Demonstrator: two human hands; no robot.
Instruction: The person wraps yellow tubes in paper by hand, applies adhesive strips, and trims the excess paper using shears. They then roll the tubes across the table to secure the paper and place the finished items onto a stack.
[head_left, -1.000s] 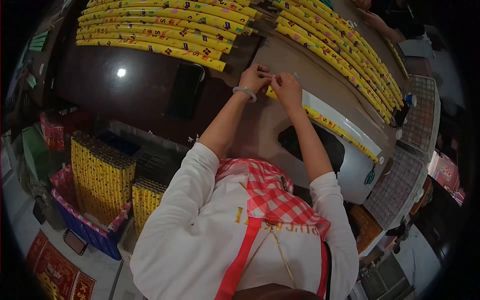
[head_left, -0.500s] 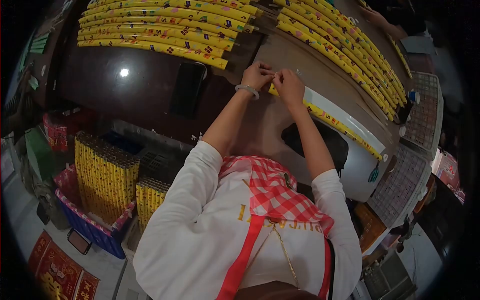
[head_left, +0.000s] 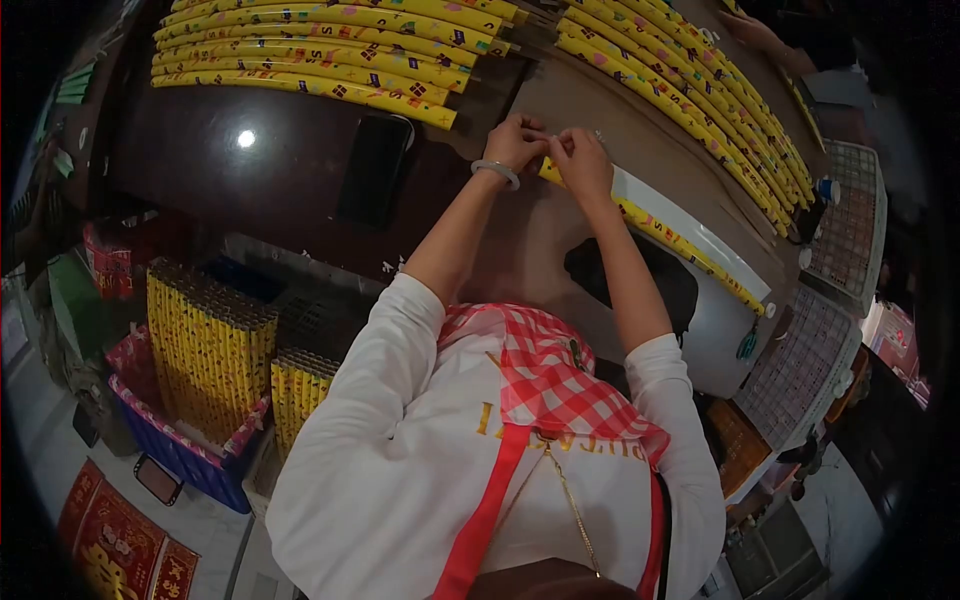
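Note:
My left hand, with a pale bangle at its wrist, is closed in a pinch above the table. My right hand pinches too, its fingertips almost meeting the left ones. Whatever lies between the fingertips is too small to make out. Under my right hand and forearm runs a yellow printed tube, its near-left end just below the fingers. It lies along a white sheet or board on the table.
Yellow tubes lie in rows at back left and back right. A black phone rests to the left. Upright tubes fill a blue basket. White wire baskets stand right. Another person's hand is at far right.
Both hands stay at the tube's end with only slight finger shifts. The whole view has moved very slightly.

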